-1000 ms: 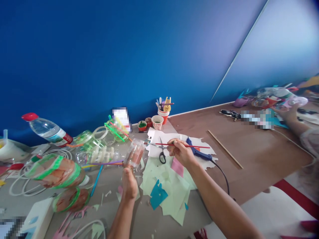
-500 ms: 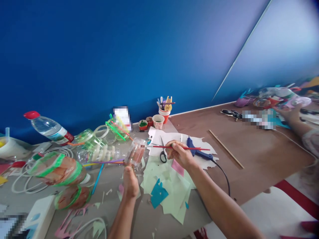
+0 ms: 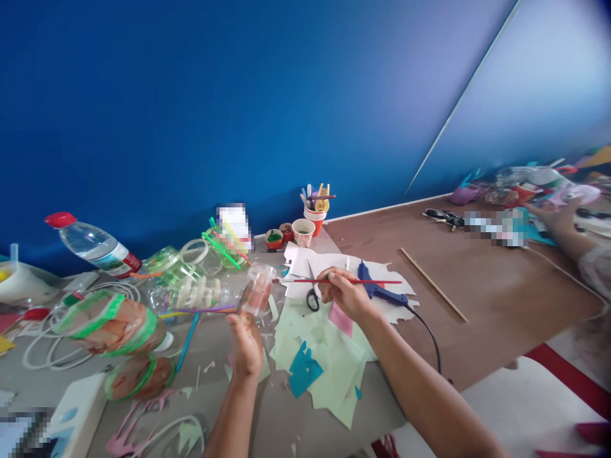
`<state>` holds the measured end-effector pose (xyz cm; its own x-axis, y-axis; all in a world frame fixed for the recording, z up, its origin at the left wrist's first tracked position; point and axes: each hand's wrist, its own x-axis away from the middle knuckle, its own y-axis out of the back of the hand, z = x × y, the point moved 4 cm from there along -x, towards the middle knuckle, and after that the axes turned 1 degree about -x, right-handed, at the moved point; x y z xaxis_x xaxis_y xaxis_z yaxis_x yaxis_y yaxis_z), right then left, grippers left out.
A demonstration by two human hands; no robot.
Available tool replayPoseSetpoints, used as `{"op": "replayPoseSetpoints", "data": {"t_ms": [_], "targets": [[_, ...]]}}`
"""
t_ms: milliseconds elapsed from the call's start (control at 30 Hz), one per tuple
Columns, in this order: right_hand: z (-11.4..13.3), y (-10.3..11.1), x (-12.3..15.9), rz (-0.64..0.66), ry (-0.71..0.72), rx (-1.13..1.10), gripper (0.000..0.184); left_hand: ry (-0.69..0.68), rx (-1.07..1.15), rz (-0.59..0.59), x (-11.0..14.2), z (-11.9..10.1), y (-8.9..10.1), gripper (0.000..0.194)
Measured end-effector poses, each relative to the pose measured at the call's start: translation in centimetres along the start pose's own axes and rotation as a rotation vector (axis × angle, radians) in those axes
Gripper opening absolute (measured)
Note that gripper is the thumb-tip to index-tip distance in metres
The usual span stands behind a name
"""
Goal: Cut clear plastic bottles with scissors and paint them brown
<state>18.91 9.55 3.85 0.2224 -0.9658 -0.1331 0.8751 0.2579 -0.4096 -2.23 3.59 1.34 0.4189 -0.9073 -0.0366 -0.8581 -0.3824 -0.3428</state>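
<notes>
Your left hand (image 3: pixel 247 350) is closed around the lower end of the clear plastic container (image 3: pixel 258 289), holding it raised and slightly tilted above the tabletop (image 3: pixel 281 413). Brown paint coats part of its wall. Your right hand (image 3: pixel 346 294) pinches the red-handled paintbrush (image 3: pixel 377 282), its tip beside the container's rim; whether they touch, you cannot tell from here. For an even coat, brace the container low, away from wet paint, lay the bristles nearly flat, and stroke lightly, turning the container rather than twisting your brush wrist.
</notes>
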Motion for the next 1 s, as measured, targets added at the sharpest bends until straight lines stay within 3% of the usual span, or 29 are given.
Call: {"op": "replayPoseSetpoints", "data": {"t_ms": [167, 333, 433, 567, 767, 1000], "targets": [[1.1, 0.7, -0.4, -0.143, 0.132, -0.042, 0.032, 0.165, 0.277, 0.129, 0.4, -2.0, -2.2, 0.084], [0.3, 0.0, -0.3, -0.046, 0.152, 0.099, 0.037, 0.242, 0.276, 0.188, 0.6, -1.6, -2.6, 0.087], [-0.1, -0.3, 0.0, -0.005, 0.149, 0.232, 0.038, 0.232, 0.236, 0.265, 0.9, -1.1, -2.8, 0.088], [-0.3, -0.3, 0.2, 0.037, 0.085, 0.246, 0.041, 0.196, 0.197, 0.374, 1.5, -0.8, -3.2, 0.083], [-0.4, -0.5, 0.4, 0.143, 0.024, 0.334, 0.042, 0.227, 0.160, 0.359, 2.0, -0.1, -3.3, 0.087], [0.0, -0.7, 0.6, 0.132, -0.034, 0.349, 0.043, 0.225, 0.188, 0.480, 2.4, -0.2, -3.6, 0.086]]}}
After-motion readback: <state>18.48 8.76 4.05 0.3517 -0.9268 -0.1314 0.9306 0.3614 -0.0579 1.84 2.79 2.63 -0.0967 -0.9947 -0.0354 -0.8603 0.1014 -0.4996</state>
